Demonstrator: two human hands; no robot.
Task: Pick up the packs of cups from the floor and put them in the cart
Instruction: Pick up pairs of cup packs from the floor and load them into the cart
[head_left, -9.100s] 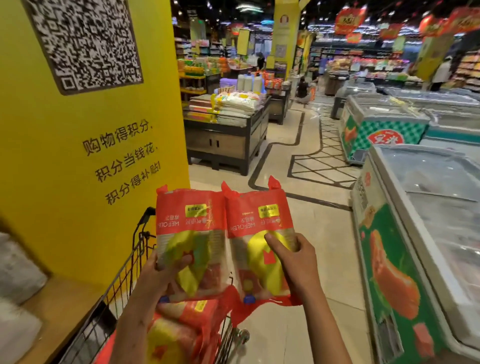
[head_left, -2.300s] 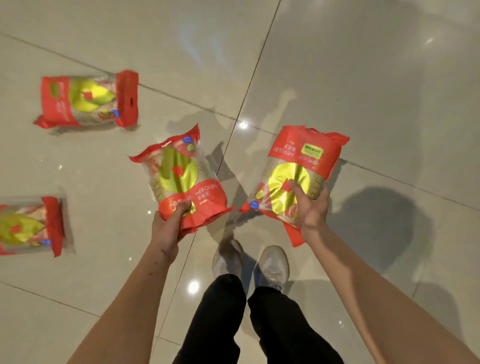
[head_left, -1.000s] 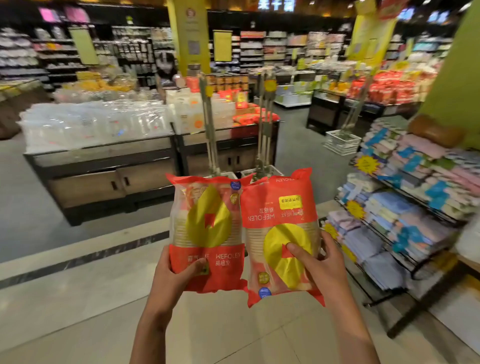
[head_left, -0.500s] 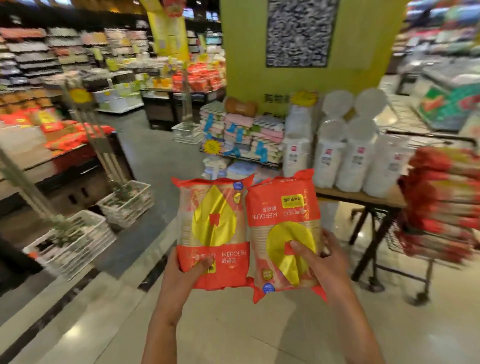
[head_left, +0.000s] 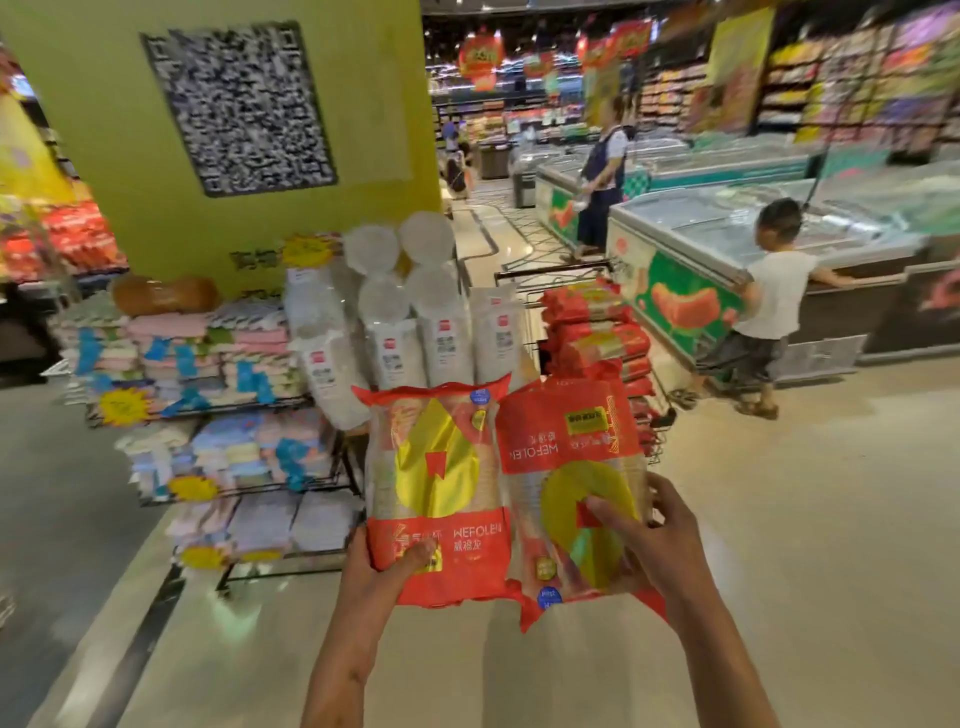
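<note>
Two red and yellow packs of cups are held upright side by side in front of me. My left hand (head_left: 387, 564) grips the bottom of the left pack (head_left: 436, 478). Around the lower part of the right pack (head_left: 566, 457) curl the fingers of my right hand (head_left: 657, 538). Behind the packs stands the wire cart (head_left: 566, 275), with several red packs (head_left: 595, 332) stacked in it. The cart's lower half is hidden by the packs I hold.
A table with tall white cup sleeves (head_left: 395, 317) stands left of the cart, beside racks of folded towels (head_left: 208, 353) and a yellow pillar (head_left: 234, 130). Chest freezers (head_left: 727, 244) line the right. A child (head_left: 769, 317) and an adult (head_left: 602, 176) stand near them.
My view has swung right since half a second ago; the cart now sits straight ahead behind the packs instead of at the right edge. Both hands keep their grip on the packs.
</note>
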